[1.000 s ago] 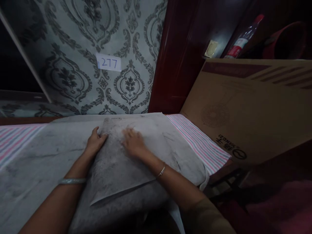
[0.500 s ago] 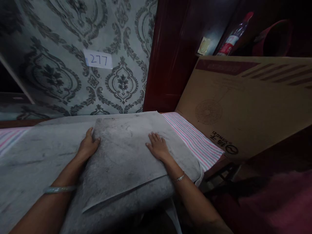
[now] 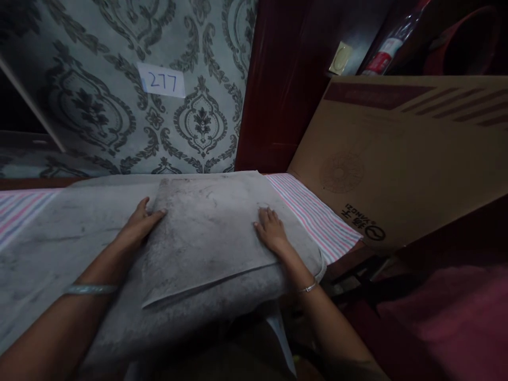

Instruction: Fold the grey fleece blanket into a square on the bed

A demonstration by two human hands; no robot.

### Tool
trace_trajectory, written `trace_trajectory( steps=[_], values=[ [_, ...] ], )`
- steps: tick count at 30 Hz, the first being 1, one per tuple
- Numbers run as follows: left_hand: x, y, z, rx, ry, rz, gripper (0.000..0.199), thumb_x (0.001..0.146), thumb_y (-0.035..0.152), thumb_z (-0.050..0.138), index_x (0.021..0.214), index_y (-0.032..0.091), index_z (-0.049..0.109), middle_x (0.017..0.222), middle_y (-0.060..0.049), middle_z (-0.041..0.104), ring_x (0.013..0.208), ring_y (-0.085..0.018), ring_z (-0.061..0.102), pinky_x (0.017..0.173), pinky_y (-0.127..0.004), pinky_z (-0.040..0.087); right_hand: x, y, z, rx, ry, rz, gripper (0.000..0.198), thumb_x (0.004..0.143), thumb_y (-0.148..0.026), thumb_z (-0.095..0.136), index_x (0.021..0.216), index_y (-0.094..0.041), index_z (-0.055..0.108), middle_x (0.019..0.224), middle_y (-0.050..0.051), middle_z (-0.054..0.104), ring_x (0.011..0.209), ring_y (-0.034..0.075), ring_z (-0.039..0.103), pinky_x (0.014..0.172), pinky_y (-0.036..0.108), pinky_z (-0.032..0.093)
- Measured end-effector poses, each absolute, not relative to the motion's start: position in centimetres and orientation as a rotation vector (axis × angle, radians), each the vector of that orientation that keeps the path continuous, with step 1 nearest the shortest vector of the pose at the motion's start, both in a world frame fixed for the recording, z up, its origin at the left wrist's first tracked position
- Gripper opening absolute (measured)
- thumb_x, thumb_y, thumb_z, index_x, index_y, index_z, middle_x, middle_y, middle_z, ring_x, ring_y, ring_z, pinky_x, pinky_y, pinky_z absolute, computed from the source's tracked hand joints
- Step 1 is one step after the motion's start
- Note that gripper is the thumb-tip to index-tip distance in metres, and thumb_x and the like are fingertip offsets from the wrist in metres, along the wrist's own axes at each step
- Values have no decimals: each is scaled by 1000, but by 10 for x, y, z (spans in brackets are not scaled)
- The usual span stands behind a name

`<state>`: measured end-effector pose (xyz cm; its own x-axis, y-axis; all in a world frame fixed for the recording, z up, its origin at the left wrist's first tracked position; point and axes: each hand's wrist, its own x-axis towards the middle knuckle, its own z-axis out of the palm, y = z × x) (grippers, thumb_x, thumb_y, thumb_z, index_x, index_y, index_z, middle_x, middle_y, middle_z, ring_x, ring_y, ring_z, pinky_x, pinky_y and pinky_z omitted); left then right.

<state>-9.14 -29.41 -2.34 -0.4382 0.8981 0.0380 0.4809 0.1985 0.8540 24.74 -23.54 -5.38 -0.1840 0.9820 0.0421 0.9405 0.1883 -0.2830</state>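
A grey cloth (image 3: 210, 233) with dark smudges lies spread over the table, folded over on itself in the middle. My left hand (image 3: 142, 222) is at the left edge of the folded part, thumb and fingers apart, with the thumb touching that edge. On the right side of the fold, my right hand (image 3: 272, 230) rests palm down with its fingers stretched out. The cloth's front part hangs over the near table edge. Beneath it a pink, white and blue striped cloth (image 3: 313, 217) shows at the right and again at the far left.
A large cardboard box (image 3: 397, 159) leans at the right, with a bottle (image 3: 383, 55) and a red round container (image 3: 460, 45) behind it. Patterned wallpaper with a paper label reading 277 (image 3: 162, 80) faces me. A dark red wood panel (image 3: 273, 95) stands beside it.
My right hand has slid a little to the right across the folded cloth. My left hand stays at the left edge of the fold. The view has shifted slightly.
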Motion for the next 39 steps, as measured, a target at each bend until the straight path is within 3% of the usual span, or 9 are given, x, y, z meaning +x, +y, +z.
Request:
trace_trajectory(
  steps=[2,5,9,11,14,18,23,34,39],
  values=[
    [-87,-313,-25,1104,1897,1190,100,84,61,57,155,11,8,125,-17,59,102,-23,63,98,-46,49,225,-250,-44,-1711,-2255,219,61,99,-37,41,153,-13,30,162,18,20,150,30,13,117,53,19],
    [-78,-343,-33,983,1875,1153,106,77,61,64,156,19,8,140,-21,50,122,-32,55,106,-53,42,177,-282,-33,-1371,-2429,288,61,99,-39,45,153,-13,31,161,17,21,150,29,16,118,52,20],
    [-64,-369,-52,1235,1938,1168,109,71,55,68,155,13,14,161,-17,22,147,-32,25,119,-48,22,122,-320,-36,-978,-2567,328,59,100,-44,40,153,-20,31,162,9,22,149,26,18,119,48,21],
    [-59,-373,-60,1307,1993,1180,106,71,52,64,155,10,16,163,-14,19,149,-30,19,122,-46,16,115,-328,-43,-937,-2609,310,55,100,-45,40,152,-27,34,161,2,25,149,22,21,121,41,18],
    [-56,-374,-66,1268,2036,1201,103,72,52,60,155,11,15,162,-13,21,148,-29,23,121,-46,19,131,-322,-56,-1009,-2618,277,56,100,-47,41,152,-30,31,161,-3,26,149,21,20,122,39,11],
    [-54,-373,-63,1199,2066,1187,104,69,56,60,156,19,16,162,-7,23,147,-31,25,121,-49,20,186,-299,-66,-1334,-2528,308,65,98,-52,42,154,-21,30,162,4,20,150,26,13,121,48,13],
    [-50,-374,-56,1134,2108,1145,110,63,59,61,156,17,18,162,-6,24,146,-36,25,120,-53,19,254,-287,-78,-1663,-2341,245,64,98,-44,42,155,-19,27,163,7,17,151,26,11,119,50,17],
    [-48,-388,-64,1020,1974,1234,99,73,63,64,155,30,19,161,-9,25,147,-37,23,118,-56,23,301,-280,-124,-1411,-2126,257,59,99,-41,36,152,-18,34,155,14,37,145,25,31,115,50,30],
    [-42,-423,-74,1289,1967,1246,105,74,61,64,156,28,7,160,-15,27,147,-34,25,117,-55,27,311,-291,-121,-1291,-2246,227,62,94,-50,46,150,-24,39,163,11,21,149,29,19,115,53,28]
  ],
)
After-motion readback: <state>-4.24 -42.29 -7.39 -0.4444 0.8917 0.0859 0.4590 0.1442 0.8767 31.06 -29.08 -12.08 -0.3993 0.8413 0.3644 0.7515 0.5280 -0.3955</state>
